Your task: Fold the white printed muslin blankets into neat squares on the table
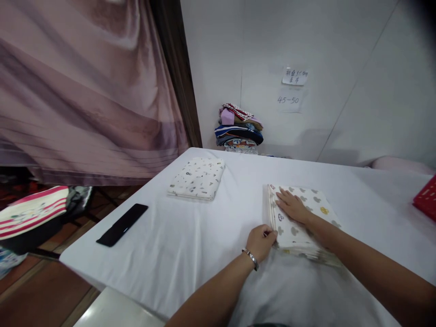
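Note:
A folded white cloth (299, 231) printed with grey, yellow and dark shapes lies in several layers on the white-covered table (204, 245). My right hand (292, 206) rests flat on its upper surface, fingers stretched towards the left edge. At the near left corner, my left hand (261, 243) pinches the layered edge of the same cloth between thumb and fingers. A metal bracelet (251, 259) circles my left wrist. Farther left on the table lies a second folded white cloth (197, 178) with small grey prints, touched by neither hand.
A black phone-like slab (122, 225) lies near the table's left edge. Beyond the far edge rises a pile of folded fabrics (239, 129) against the wall. A red item (426, 198) sits at the far right. A pink curtain (85, 91) hangs at left, above a striped seat (34, 211).

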Motion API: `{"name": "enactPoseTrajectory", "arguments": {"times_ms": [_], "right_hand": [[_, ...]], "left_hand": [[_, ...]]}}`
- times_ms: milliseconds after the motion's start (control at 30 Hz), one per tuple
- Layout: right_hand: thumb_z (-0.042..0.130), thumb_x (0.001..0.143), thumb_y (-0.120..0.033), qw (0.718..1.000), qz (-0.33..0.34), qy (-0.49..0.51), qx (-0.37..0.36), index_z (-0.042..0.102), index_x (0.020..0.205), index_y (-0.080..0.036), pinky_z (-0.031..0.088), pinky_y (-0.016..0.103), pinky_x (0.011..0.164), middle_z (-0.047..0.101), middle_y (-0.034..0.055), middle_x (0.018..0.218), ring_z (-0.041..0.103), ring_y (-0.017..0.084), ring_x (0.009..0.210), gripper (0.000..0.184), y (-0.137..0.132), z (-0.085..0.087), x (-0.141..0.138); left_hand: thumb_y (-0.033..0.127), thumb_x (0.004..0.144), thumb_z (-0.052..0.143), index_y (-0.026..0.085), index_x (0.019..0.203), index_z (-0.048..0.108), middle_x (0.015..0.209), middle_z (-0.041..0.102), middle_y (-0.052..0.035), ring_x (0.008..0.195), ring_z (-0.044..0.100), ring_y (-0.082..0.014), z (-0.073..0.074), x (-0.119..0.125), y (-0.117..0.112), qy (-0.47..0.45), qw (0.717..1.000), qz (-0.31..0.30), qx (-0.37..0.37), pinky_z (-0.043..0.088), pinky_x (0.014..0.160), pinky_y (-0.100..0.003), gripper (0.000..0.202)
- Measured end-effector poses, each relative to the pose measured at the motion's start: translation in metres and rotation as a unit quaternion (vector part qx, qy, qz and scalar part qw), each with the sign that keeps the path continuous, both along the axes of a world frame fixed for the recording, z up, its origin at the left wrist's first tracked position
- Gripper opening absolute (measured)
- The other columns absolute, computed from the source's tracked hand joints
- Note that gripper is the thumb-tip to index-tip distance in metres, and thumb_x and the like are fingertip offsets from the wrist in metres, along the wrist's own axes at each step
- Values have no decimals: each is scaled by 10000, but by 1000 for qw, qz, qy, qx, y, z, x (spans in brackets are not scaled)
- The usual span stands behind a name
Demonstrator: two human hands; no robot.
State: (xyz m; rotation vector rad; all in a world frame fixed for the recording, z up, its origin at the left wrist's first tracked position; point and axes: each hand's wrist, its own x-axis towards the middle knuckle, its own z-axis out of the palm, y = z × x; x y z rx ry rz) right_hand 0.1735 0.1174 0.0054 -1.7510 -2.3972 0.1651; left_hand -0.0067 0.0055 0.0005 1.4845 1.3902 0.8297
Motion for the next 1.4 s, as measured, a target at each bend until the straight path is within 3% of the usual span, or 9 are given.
{"name": "enactPoseTrajectory", "arguments": {"times_ms": [67, 267, 467, 633, 800, 900, 1033, 1167, 1400], "right_hand": [[242, 912, -434, 1000, 6, 5, -22, 400, 1344, -197, 260, 512, 1028, 292, 94, 1437, 229, 255, 1326, 517, -7, 3, -6], [232, 922, -351, 999, 35, 2, 30, 355, 1365, -185, 205, 517, 1053, 291, 81, 1438, 217, 222, 1332, 489, -24, -9, -17], [261, 913, -331, 997, 66, 15, 20, 421, 1326, -183, 280, 534, 1015, 352, 111, 1402, 271, 247, 1310, 467, -34, -5, -15], [271, 918, -343, 993, 116, 30, -9, 381, 1359, -192, 296, 484, 1038, 335, 85, 1412, 282, 229, 1306, 479, -78, 5, -9], [276, 936, -368, 986, 167, 13, -11, 272, 1410, -254, 269, 469, 1064, 254, 29, 1451, 218, 207, 1331, 488, -132, 11, 5], [305, 927, -318, 984, 179, -10, 12, 175, 1436, -267, 255, 478, 1068, 225, 24, 1460, 201, 207, 1336, 528, -149, 6, 10], [353, 893, -249, 982, 176, -23, 64, 169, 1439, -258, 258, 480, 1064, 230, 32, 1458, 202, 217, 1336, 576, -153, -8, 8], [387, 870, -226, 981, 173, 2, 88, 214, 1429, -246, 235, 480, 1069, 241, 42, 1456, 201, 230, 1336, 586, -154, -18, 5], [383, 902, -366, 984, 169, 51, 33, 334, 1379, -288, 247, 479, 1068, 282, 12, 1442, 230, 221, 1328, 487, -141, 11, 28]], "left_hand": [[347, 757, 507, 176, 657, 615, 617, 614, 10, 624, 543, -114, -1, -1, 0, -4, 1000, -3, 9, 412, 613, -209, 225], [392, 785, 473, 174, 678, 610, 537, 575, 18, 546, 535, -115, -4, -3, 8, -10, 999, -7, -41, 412, 558, -215, 279], [338, 755, 532, 194, 717, 620, 692, 647, -2, 710, 587, -145, 14, -2, 40, 45, 996, 62, 33, 443, 673, -244, 173], [302, 746, 534, 201, 704, 618, 786, 671, -22, 763, 596, -166, 23, 10, 66, 87, 993, 61, 45, 444, 734, -270, 138], [457, 740, 540, 195, 743, 610, 844, 672, -65, 787, 608, -214, 22, 22, 75, 124, 989, 84, 15, 451, 713, -312, 271], [477, 706, 577, 188, 767, 615, 885, 668, -91, 811, 613, -235, 25, 26, 76, 152, 984, 88, 5, 450, 707, -319, 298], [336, 724, 557, 186, 745, 624, 860, 675, -84, 829, 615, -233, 26, 28, 78, 182, 981, 73, 6, 444, 710, -308, 165], [313, 760, 518, 180, 776, 622, 883, 679, -65, 839, 613, -197, 19, 25, 78, 178, 979, 96, -11, 439, 718, -273, 170], [369, 774, 526, 191, 799, 618, 898, 676, -49, 834, 612, -186, 18, 22, 78, 187, 978, 86, -16, 439, 712, -263, 203]]}}
